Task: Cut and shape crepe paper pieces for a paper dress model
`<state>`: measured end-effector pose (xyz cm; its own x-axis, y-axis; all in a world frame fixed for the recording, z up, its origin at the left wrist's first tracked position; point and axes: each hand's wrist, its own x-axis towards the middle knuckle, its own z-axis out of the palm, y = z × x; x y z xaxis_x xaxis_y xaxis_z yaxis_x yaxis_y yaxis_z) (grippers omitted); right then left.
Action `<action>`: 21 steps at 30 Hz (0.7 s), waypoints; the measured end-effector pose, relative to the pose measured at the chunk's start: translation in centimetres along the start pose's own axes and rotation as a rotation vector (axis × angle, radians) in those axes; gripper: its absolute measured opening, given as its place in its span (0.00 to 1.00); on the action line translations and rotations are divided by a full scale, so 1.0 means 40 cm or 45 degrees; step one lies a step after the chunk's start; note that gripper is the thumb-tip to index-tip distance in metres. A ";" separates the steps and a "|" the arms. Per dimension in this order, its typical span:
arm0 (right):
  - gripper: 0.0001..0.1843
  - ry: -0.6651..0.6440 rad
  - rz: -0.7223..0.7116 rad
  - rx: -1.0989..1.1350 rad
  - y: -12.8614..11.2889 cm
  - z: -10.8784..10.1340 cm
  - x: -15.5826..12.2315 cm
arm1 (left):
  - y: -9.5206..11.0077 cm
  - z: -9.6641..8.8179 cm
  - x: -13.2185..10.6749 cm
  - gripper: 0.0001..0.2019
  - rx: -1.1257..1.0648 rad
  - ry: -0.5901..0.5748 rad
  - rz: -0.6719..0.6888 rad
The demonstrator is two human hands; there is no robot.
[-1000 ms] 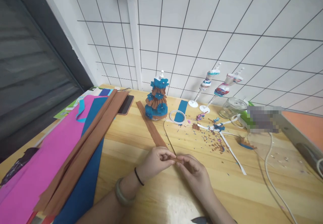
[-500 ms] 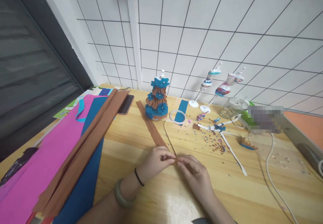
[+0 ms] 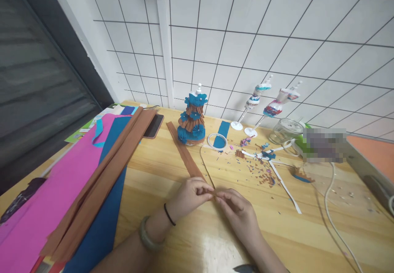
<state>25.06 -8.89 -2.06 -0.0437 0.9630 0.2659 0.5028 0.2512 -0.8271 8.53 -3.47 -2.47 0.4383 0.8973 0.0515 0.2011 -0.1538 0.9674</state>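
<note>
My left hand (image 3: pixel 188 198) and my right hand (image 3: pixel 238 213) meet over the wooden table (image 3: pixel 308 236), fingers pinched together on the near end of a narrow brown paper strip (image 3: pixel 184 154). The strip runs away from my hands toward a small tiered ornament (image 3: pixel 192 117) of brown and blue paper with blue flowers. A thin pale strand (image 3: pixel 205 167) curves along the strip's right side. My left wrist wears a pale bangle and a black band.
Pink, blue and brown paper sheets (image 3: pixel 76 191) lie at left, with a phone (image 3: pixel 154 126) beside them. A tape ring (image 3: pixel 216 142), paper scraps (image 3: pixel 261 170), a glass jar (image 3: pixel 285 130), two decorated bottles on stands (image 3: pixel 271 101) and a white cable (image 3: pixel 329 207) sit at right.
The view has tipped slightly; both hands stay pinched on the strip's end with only tiny finger movement.
</note>
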 end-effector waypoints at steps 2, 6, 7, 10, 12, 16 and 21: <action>0.08 -0.003 0.009 0.012 0.000 0.000 0.000 | 0.001 0.000 0.000 0.05 0.000 0.001 0.003; 0.08 -0.014 0.019 0.019 0.000 0.001 0.000 | 0.002 0.001 0.001 0.03 0.012 0.008 0.009; 0.08 -0.017 0.020 0.023 0.000 0.001 0.000 | 0.003 0.001 0.001 0.03 0.014 0.008 0.011; 0.08 -0.022 0.020 0.042 -0.001 0.001 0.001 | 0.003 0.001 0.001 0.03 0.015 0.000 0.015; 0.08 -0.019 0.024 0.048 -0.001 0.001 0.001 | 0.002 0.001 0.000 0.04 0.014 -0.011 0.018; 0.07 -0.014 0.031 0.042 -0.001 0.000 0.002 | -0.001 0.000 -0.001 0.04 0.009 -0.044 0.028; 0.07 -0.038 0.022 0.072 -0.002 0.000 0.001 | 0.003 -0.002 -0.001 0.04 -0.009 -0.053 0.024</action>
<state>25.03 -8.88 -1.99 -0.0616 0.9694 0.2375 0.4541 0.2391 -0.8582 8.46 -3.48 -2.33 0.4783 0.8762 0.0593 0.1867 -0.1674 0.9680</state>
